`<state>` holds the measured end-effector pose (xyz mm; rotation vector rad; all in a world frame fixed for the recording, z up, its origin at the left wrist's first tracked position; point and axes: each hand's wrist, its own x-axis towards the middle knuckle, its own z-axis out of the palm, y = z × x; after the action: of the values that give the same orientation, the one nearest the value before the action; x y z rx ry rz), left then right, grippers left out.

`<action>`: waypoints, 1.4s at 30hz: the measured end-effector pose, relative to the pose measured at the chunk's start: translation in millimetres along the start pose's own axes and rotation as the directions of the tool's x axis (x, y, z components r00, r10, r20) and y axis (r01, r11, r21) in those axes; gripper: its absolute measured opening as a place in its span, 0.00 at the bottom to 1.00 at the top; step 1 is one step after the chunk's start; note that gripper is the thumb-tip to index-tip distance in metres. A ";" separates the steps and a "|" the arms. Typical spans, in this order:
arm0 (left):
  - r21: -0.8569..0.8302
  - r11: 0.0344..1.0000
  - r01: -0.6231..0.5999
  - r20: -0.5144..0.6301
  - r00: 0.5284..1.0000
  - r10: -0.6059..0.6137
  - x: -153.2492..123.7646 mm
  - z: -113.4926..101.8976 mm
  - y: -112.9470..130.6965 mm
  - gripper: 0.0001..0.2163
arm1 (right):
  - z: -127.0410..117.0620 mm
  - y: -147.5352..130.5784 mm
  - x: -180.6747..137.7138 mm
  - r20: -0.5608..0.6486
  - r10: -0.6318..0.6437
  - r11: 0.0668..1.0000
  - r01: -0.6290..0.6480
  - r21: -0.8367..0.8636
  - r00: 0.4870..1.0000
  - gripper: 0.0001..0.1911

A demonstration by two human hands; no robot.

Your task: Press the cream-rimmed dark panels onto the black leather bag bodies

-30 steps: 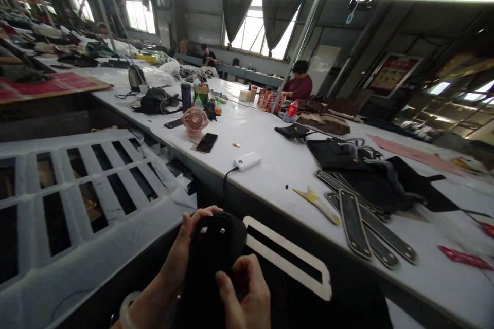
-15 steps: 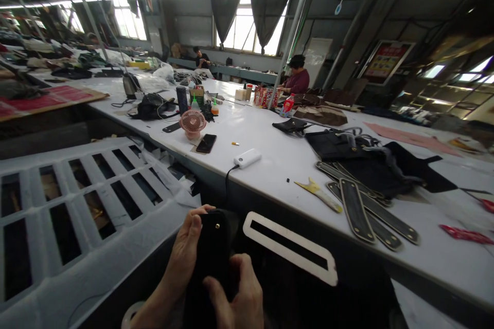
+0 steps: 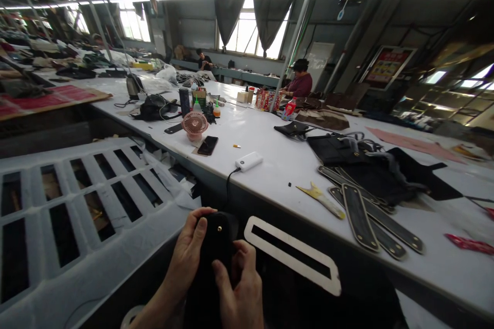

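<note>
Both hands grasp 1 black leather piece [image 3: 214, 252], held in the near centre below the near edge of the white table [image 3: 270, 177]. We see the left hand [image 3: 189, 257] wrapped round its left side, thumb lying beside the brass stud [image 3: 219, 228], and the right hand [image 3: 240, 293] pinching its lower part, thumb on the front face. The piece rests on no surface that we can see, so we judge that a loosened pinch would let it drop into the dark gap beneath, where it would be hard to find. A thumb dragging across the stud could scuff the leather. The white slotted template [image 3: 334, 284] lies just right of the piece, and a sideways sweep of the right hand could knock it away. The cable [image 3: 227, 181] hanging from the power bank [image 3: 249, 161] drops over the table edge just beyond the hands, and we think a forward lift might snag it. Room is tight: the white slatted rack [image 3: 96, 247] closes the left side and the table edge bounds the far side. Bare tabletop opens between the power bank and the leather straps [image 3: 357, 213]. Upward, we see no obstruction.
</note>
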<state>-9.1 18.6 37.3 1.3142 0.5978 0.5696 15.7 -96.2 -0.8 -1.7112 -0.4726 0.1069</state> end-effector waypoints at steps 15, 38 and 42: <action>-0.015 0.999 0.033 0.028 0.999 -0.033 2.0 -1.3 3.3 0.20 | 0.6 0.5 22.3 0.056 -0.048 0.997 0.044 0.059 0.997 0.13; 0.048 0.976 -0.214 0.003 0.977 0.214 -28.9 -2.9 -36.0 0.25 | -11.9 3.7 45.8 0.167 0.041 0.972 -0.078 0.221 0.985 0.31; 0.052 0.978 -0.203 -0.007 0.979 0.203 -31.1 -3.6 -34.6 0.24 | -12.8 9.2 44.9 0.196 0.056 0.981 -0.091 0.174 0.979 0.31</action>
<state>-32.3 -5.9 5.1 1.4305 0.4930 0.7338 63.1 -92.6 1.6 -1.5450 -0.5237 0.3598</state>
